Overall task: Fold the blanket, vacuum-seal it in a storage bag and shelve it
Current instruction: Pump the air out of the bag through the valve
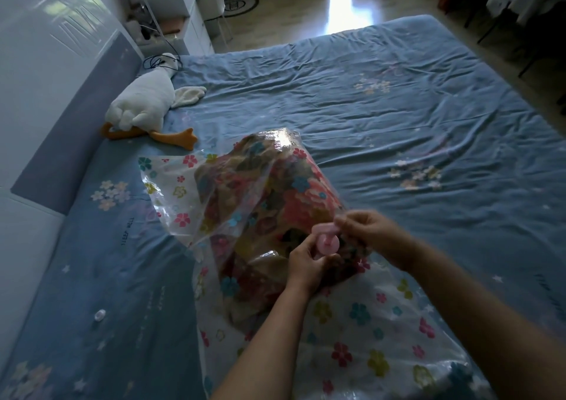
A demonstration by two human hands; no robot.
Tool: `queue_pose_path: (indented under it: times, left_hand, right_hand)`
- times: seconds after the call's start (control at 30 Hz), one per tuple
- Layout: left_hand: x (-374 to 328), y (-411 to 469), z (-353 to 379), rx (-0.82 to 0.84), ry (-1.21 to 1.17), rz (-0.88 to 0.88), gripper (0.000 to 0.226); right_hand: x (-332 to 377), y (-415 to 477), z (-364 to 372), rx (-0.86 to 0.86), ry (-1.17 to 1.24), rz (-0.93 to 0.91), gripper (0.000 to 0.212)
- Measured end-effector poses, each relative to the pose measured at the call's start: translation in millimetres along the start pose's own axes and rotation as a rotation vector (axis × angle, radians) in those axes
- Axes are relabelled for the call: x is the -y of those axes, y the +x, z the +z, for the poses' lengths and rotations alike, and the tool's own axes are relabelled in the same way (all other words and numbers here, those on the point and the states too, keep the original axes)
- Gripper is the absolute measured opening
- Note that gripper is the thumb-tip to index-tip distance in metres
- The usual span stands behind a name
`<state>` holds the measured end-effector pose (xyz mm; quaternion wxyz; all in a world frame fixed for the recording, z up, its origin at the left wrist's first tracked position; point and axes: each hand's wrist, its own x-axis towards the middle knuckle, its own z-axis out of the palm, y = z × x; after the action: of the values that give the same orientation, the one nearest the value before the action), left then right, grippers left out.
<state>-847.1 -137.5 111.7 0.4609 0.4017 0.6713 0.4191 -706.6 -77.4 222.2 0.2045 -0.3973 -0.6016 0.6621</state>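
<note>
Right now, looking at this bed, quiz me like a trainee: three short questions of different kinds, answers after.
1. True or false: the flower-patterned blanket already sits inside the clear flower-printed plastic storage bag.
2. What do the left hand and right hand both grip? A) the round pink plastic valve B) a vacuum hose C) a pillow
3. Fill in: the white plush goose with orange feet lies on the blue flowered bed sheet, to the bag's ____ in this view.
Key: 1 true; 2 A; 3 left.
</note>
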Motion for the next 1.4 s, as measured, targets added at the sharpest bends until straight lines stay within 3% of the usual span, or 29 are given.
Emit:
queue_pose_path:
  times: [0.07, 0.13, 0.2, 0.3, 0.37, 0.43, 0.53, 0.6, 0.67, 0.77, 0.83, 0.87, 0.97, 1.0, 1.07, 1.17, 1.27, 1.3, 1.4]
  left_hand:
    - [2.3, -1.0, 0.7, 0.012, 0.021, 0.009, 0.045]
    - [1.1, -1.0, -0.6, 0.011, 0.023, 0.018, 0.046]
    - [-2.9, 1.4, -2.9, 0.003, 0.021, 0.031, 0.047]
    - [-7.1, 4.7, -4.9, 0.016, 0.007, 0.037, 0.052]
    - [-7.8, 3.5, -3.2, 0.019, 0.015, 0.032, 0.049]
    - [-4.4, 1.4, -1.5, 0.017, 0.006, 0.013, 0.047]
    - [1.0, -2.6, 2.7, 0.038, 0.046, 0.029, 0.041]
    - [-1.5, -4.6, 3.3, 0.031, 0.04, 0.047, 0.046]
    - [-4.9, -2.9, 2.4, 0.012, 0.013, 0.047, 0.051]
    - [-4.7, 2.4, 1.9, 0.013, 0.037, 0.036, 0.06]
    - [-6.6, 0.4, 3.8, 0.013, 0.057, 0.016, 0.059]
    - [-6.5, -1.3, 4.5, 0.01, 0.055, 0.006, 0.056]
    - [-3.6, -6.5, 5.2, 0.034, 0.08, 0.02, 0.044]
    - [-2.6, -7.6, 4.8, 0.035, 0.085, 0.029, 0.043]
    - [-4.8, -7.8, 1.8, 0.022, 0.065, 0.039, 0.044]
    - [-6.0, -4.7, -1.3, 0.016, 0.013, 0.02, 0.055]
    - [-7.4, -6.1, 0.5, 0.014, -0.005, 0.014, 0.055]
    - [-7.3, -6.3, 0.5, 0.012, -0.004, 0.011, 0.053]
    - [-8.5, -8.5, -0.4, 0.016, 0.04, 0.045, 0.043]
  right_hand:
    - [-31.3, 9.3, 4.6, -0.026, -0.382, 0.137, 0.031]
    - [-32.4, 12.4, 5.7, -0.049, -0.524, 0.15, 0.033]
    - [-2.1, 5.0, 6.4, -0.069, -0.376, 0.035, 0.032]
    - [47.7, -12.1, -4.4, 0.022, 0.152, -0.146, 0.032]
    - [47.5, -14.7, -10.7, 0.069, 0.254, -0.171, 0.03]
    - [16.7, -9.4, -8.8, 0.016, 0.126, -0.045, 0.028]
    - [-35.6, 2.1, 2.5, -0.046, -0.334, 0.169, 0.031]
    - [-37.7, 3.3, 4.8, -0.093, -0.432, 0.154, 0.031]
    - [-9.2, -5.7, 1.8, -0.113, -0.215, 0.02, 0.028]
    - [27.7, -22.9, -11.0, 0.004, 0.285, -0.188, 0.027]
    - [19.4, -23.0, -12.6, 0.031, 0.391, -0.152, 0.024]
    - [4.4, -19.5, -8.9, -0.005, 0.345, -0.061, 0.026]
    - [-39.9, -5.4, 6.9, -0.109, -0.196, 0.158, 0.03]
    - [-46.1, -2.5, 9.1, -0.13, -0.324, 0.177, 0.03]
    - [-30.6, -3.6, 7.5, -0.156, -0.362, 0.082, 0.031]
    - [24.9, -24.0, 0.8, -0.069, 0.034, -0.197, 0.028]
    - [37.0, -27.7, -5.2, 0.008, 0.39, -0.21, 0.032]
    - [28.3, -23.2, -3.3, 0.009, 0.325, -0.147, 0.03]
    - [-18.2, -3.4, 6.5, -0.057, -0.275, 0.093, 0.026]
